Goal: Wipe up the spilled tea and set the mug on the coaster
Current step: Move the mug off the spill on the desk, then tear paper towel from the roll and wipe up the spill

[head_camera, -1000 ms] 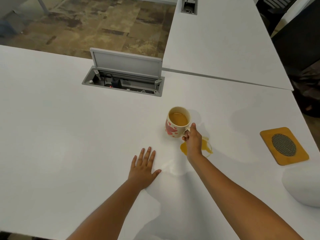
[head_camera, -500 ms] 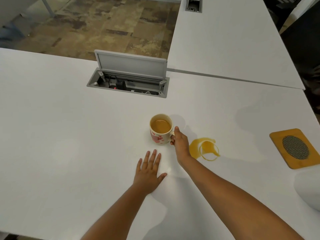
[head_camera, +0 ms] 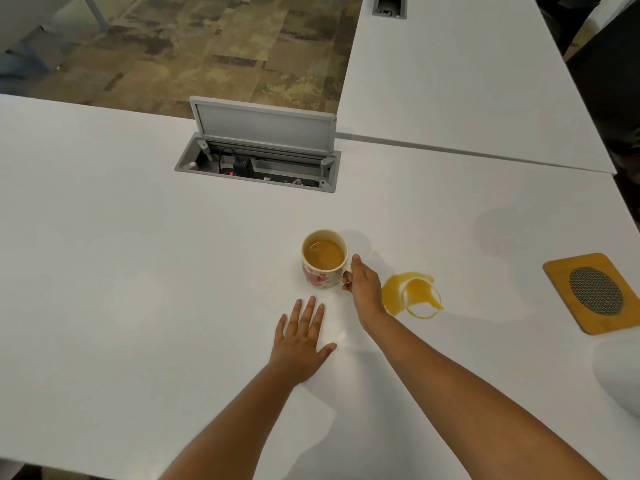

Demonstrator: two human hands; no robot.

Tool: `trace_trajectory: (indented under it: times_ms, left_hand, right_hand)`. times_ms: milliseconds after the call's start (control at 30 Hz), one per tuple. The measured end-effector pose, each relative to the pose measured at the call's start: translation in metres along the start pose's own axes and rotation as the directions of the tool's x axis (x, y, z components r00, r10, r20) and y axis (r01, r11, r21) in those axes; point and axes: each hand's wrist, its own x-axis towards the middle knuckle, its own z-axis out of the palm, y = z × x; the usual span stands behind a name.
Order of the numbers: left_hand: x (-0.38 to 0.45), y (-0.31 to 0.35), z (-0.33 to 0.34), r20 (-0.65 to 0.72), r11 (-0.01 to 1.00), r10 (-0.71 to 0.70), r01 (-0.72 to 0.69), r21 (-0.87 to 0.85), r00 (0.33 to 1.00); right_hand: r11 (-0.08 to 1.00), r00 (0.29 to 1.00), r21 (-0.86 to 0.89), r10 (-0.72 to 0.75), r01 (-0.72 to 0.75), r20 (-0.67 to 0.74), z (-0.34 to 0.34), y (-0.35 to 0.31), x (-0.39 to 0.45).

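Note:
A cream mug [head_camera: 323, 259] with pink blotches, full of tea, stands on the white table [head_camera: 138, 271]. My right hand [head_camera: 363, 287] is closed around its handle on the mug's right side. Just right of that hand lies an orange tea puddle [head_camera: 412, 294] with a ring mark. A square wooden coaster [head_camera: 594, 292] with a dark mesh disc sits at the far right. My left hand [head_camera: 301, 341] rests flat on the table, fingers spread, in front of the mug.
An open grey cable box [head_camera: 258, 161] with its lid raised is set into the table behind the mug. A white rounded object [head_camera: 620, 375] lies at the right edge, below the coaster. A second white table [head_camera: 450, 64] adjoins at the back right.
My right hand has slid the mug to the left, off the puddle, which now shows fully. The left hand has stayed flat on the table.

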Motion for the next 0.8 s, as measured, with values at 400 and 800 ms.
trace_trajectory:
  times_ms: [400,800]
  left_hand:
    - [-0.003,0.007,-0.010,0.035,0.999,-0.045,0.045,-0.001,0.998]
    - [-0.017,0.069,-0.021,-0.039,0.987,-0.061,0.066,0.147,0.997]
  right_hand:
    - [0.994,0.994,-0.065,-0.095,0.091,-0.060,-0.059,0.013,-0.024]
    - [0.936,0.940,-0.316,-0.237,0.153,-0.247,-0.162,0.018,-0.081]
